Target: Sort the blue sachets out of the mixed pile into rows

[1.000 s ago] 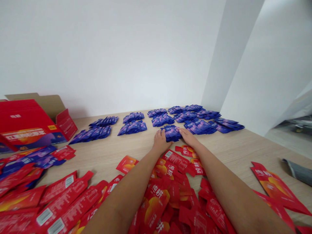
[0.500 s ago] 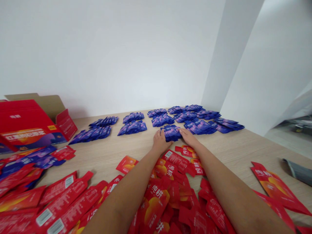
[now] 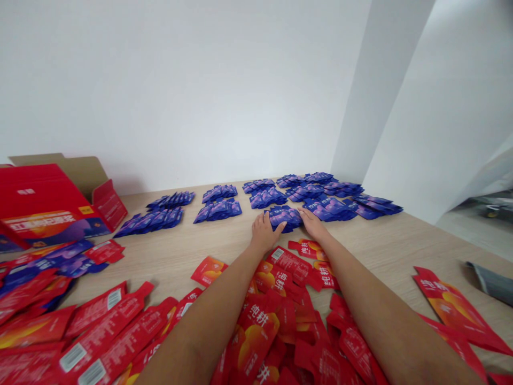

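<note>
A small stack of blue-purple pouches (image 3: 284,216) lies on the table in front of me, between my two hands. My left hand (image 3: 263,233) grips its left side, fingers at the left edge and thumb across the front. Against the right edge press the fingers of my right hand (image 3: 312,223); its thumb is hard to make out. Close to the right hand lies another fanned stack of blue pouches (image 3: 329,208). Below my wrists spreads a loose heap of red pouches (image 3: 256,326) with orange fruit prints, partly covered by my forearms.
Several blue pouch stacks (image 3: 218,209) stand in rows toward the wall. An open red carton (image 3: 44,198) is at the left, with mixed red and blue pouches (image 3: 68,262) before it. A single red pouch (image 3: 457,307) and a dark rolled object (image 3: 491,280) lie at the right.
My left thumb has spread out over the stack's front. My right hand has shifted slightly right, with the stack's right edge fanned a little wider.
</note>
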